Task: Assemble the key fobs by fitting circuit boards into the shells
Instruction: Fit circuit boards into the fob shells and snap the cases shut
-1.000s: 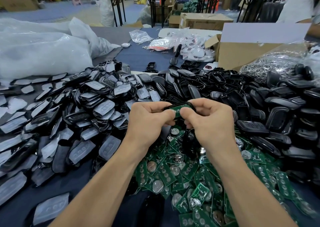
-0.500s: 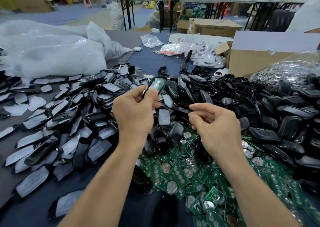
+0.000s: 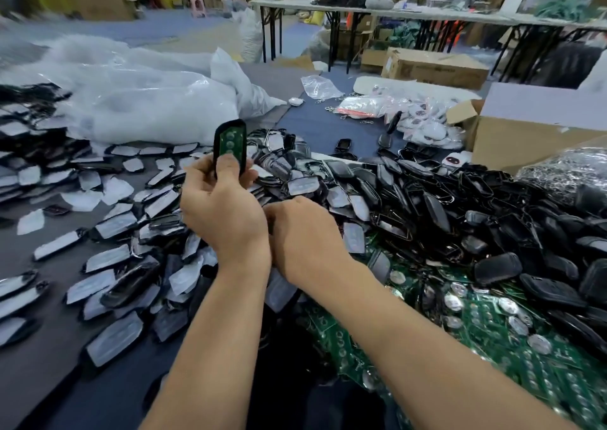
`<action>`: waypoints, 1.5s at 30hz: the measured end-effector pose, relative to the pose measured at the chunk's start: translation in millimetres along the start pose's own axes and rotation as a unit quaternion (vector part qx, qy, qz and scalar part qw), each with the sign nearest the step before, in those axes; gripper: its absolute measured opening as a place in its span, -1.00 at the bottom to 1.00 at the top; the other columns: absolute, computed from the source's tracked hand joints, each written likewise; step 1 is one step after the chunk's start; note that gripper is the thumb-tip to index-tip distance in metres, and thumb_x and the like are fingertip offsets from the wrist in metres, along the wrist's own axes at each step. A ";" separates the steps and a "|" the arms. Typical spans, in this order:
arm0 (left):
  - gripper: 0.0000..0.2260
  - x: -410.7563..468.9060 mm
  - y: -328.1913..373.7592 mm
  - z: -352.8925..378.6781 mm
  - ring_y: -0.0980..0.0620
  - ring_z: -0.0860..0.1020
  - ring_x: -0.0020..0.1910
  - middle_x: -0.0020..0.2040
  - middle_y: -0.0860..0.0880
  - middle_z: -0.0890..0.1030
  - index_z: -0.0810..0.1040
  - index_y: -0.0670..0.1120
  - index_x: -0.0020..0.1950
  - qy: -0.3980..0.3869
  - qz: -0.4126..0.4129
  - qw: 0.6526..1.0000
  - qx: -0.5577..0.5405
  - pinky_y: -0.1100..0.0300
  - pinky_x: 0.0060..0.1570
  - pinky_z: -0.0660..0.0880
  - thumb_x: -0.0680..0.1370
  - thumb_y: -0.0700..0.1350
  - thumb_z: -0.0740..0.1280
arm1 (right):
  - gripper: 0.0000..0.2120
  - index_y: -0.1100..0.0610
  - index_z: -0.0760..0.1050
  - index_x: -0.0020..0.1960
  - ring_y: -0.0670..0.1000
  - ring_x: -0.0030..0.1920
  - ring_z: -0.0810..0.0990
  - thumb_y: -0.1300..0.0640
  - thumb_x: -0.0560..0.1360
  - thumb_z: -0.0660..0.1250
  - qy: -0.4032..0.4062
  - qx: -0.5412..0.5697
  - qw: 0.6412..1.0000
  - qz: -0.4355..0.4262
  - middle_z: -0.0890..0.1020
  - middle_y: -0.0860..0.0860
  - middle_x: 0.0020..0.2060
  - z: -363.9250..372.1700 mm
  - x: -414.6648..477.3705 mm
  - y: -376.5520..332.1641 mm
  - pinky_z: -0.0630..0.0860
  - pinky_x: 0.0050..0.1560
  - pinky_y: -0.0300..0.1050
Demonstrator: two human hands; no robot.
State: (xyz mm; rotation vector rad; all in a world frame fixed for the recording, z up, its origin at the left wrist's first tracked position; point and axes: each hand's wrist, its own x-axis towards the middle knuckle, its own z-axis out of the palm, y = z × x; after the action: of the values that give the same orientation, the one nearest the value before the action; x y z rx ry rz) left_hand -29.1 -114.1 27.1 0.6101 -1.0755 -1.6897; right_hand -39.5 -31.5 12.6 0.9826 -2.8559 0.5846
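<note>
Nearest you, at 4 o'clock from your hands: loose circuit boards (image 3: pixel 486 341) with coin cells, heaped on the surface (image 3: pixel 42 357). Your right forearm lies across that heap. Drag it sideways and you'll likely sweep boards about or scuff them.

Right hand (image 3: pixel 303 235): back up, just beside the left hand (image 3: pixel 226 211). Its fingers are hidden behind the left one, so I cannot tell if they grasp anything or hang slack. Risk: you're feeling in the pile unseen, so you could pull up two pieces or the wrong part.

Left hand: fingers (image 3: pixel 227 166) clenched round the lower end of the task piece, a black shell (image 3: pixel 217 147). It's held upright above the pile at 12 o'clock, with a green board (image 3: pixel 230 139) showing inside. Main risks:
- The grip is one-handed and low, and I cannot tell if the board is clipped in. Tip the open face down and it may drop out into the clutter.
- The thumb lies on the board's face, so hard pressure could shift it crooked in the shell.

Further out there are film-faced covers (image 3: pixel 111 226) at 9 o'clock and empty black shells (image 3: pixel 492 219) at 2 to 3 o'clock. Both heaps run together around your hands. Set the fitted shell down here and it probably gets lost among the unfitted ones.

Far: plastic bags (image 3: pixel 147 101) at 11 o'clock and a cardboard box (image 3: pixel 532 134) at 1 o'clock. Both are well apart from the hands and look like no hazard.
</note>
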 end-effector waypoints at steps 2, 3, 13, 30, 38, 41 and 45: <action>-0.82 -0.6 0.4 0.2 0.10 0.63 -0.40 -0.27 -0.05 0.64 0.54 -0.09 -0.14 -0.007 -0.009 1.000 0.010 0.19 -0.25 0.57 0.64 -0.28 0.34 | -0.80 0.03 0.62 0.07 0.26 -0.01 0.60 0.15 0.51 0.28 0.003 -0.040 0.999 -0.025 0.66 0.13 -0.07 -3.4 -6.1 -0.1 0.27 -0.21 -0.04; -0.82 -1.6 0.6 0.2 0.12 0.63 -0.39 -0.29 -0.02 0.64 0.55 -0.09 -0.14 -0.010 -0.008 1.000 0.015 0.20 -0.25 0.58 0.64 -0.28 0.34 | -0.81 0.03 0.62 0.04 0.27 -0.04 0.61 0.19 0.48 0.30 0.012 -0.044 0.998 -0.039 0.67 0.12 -0.10 -5.0 -11.3 0.4 0.29 -0.24 -0.03; -0.87 -57.3 -15.1 9.7 0.02 0.70 -0.16 -0.22 0.10 0.70 0.63 0.05 -0.12 -0.253 -0.025 0.961 0.111 -0.18 0.07 0.64 0.59 -0.06 0.32 | -0.69 -0.20 0.71 -0.09 0.15 -0.36 0.64 0.22 0.58 0.43 0.295 0.304 0.899 0.116 0.72 -0.04 -0.33 -35.0 -83.1 90.2 0.63 -0.32 0.14; -0.81 -84.1 -46.7 16.2 0.05 0.72 -0.21 -0.15 -0.03 0.72 0.64 -0.01 -0.01 -0.391 -0.144 0.891 0.182 0.16 -0.26 0.65 0.69 -0.24 0.31 | -0.74 -0.10 0.75 0.02 -0.20 0.04 0.72 0.26 0.51 0.50 0.296 0.351 0.880 0.122 0.76 -0.21 -0.04 -21.8 -106.6 104.9 0.62 0.14 -0.18; -0.86 -90.7 -44.9 13.5 0.19 0.65 -0.17 -0.16 0.21 0.68 0.56 0.16 -0.04 -0.322 0.084 0.915 0.229 0.29 -0.15 0.54 0.67 -0.07 0.32 | -0.66 0.07 0.69 0.11 0.05 -0.27 0.73 0.22 0.34 0.54 0.179 0.592 0.761 0.196 0.77 0.08 -0.13 -17.2 -106.0 97.5 0.66 -0.16 -0.11; -0.84 -101.0 -44.0 13.2 0.17 0.60 -0.21 -0.12 0.23 0.64 0.52 0.21 -0.03 -0.335 0.107 0.908 0.227 0.18 -0.19 0.58 0.68 -0.06 0.31 | -0.64 0.14 0.65 0.18 0.01 -0.37 0.67 0.33 0.40 0.51 0.183 0.607 0.751 0.186 0.76 0.15 -0.20 -18.0 -103.1 97.1 0.61 -0.23 -0.18; -0.86 -107.4 -45.7 14.1 0.23 0.59 -0.23 -0.18 0.24 0.63 0.54 0.13 -0.02 -0.343 0.098 0.908 0.218 0.40 -0.25 0.49 0.68 -0.11 0.32 | -0.73 0.18 0.68 0.12 0.06 -0.31 0.68 0.42 0.48 0.46 0.191 0.635 0.725 0.187 0.75 0.18 -0.18 -23.0 -103.8 98.9 0.63 -0.24 -0.13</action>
State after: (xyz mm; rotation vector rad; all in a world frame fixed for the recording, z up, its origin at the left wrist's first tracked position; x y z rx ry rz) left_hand -22.1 -4.9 -16.0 0.1453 -1.9827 -1.5156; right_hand -18.3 108.9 -17.7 0.1379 -1.9506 2.5541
